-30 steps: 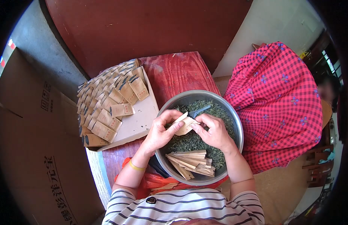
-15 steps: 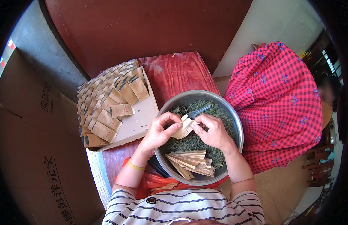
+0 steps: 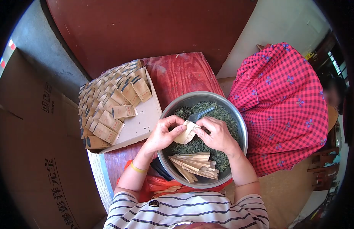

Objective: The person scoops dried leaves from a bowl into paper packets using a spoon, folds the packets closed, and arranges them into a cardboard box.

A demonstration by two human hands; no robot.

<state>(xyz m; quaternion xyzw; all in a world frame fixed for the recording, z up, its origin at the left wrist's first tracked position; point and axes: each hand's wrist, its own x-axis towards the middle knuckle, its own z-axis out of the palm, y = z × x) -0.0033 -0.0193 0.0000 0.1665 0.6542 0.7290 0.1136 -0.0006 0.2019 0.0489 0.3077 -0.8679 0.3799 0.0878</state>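
Note:
Over a round metal basin (image 3: 244, 131), both hands pinch one small brown paper packet (image 3: 186, 134). My left hand (image 3: 164, 133) grips its left side between thumb and fingers. On the opposite side, my right hand (image 3: 217, 134) has its thumb and forefinger closed on the packet's upper right edge. Dried dark green leaves (image 3: 230, 128) fill much of the basin. A bluish plastic scoop (image 3: 201, 113) lies in the leaves just behind the packet, its bowl partly hidden. A fanned stack of flat paper packets (image 3: 194, 165) rests on the leaves at the near side.
To the left, a shallow cardboard tray (image 3: 140, 128) holds many upright packets (image 3: 108, 99). It stands on a red wooden table (image 3: 180, 72). A large carton (image 3: 36, 152) rises at far left. Red checked cloth (image 3: 280, 110) hangs at right; red plastic (image 3: 156, 183) lies below the basin.
The packet's top has gone from bunched and gaping to flatter, with its front turned more into view. Both hands stay nearly in place, and the scoop and stack have not moved.

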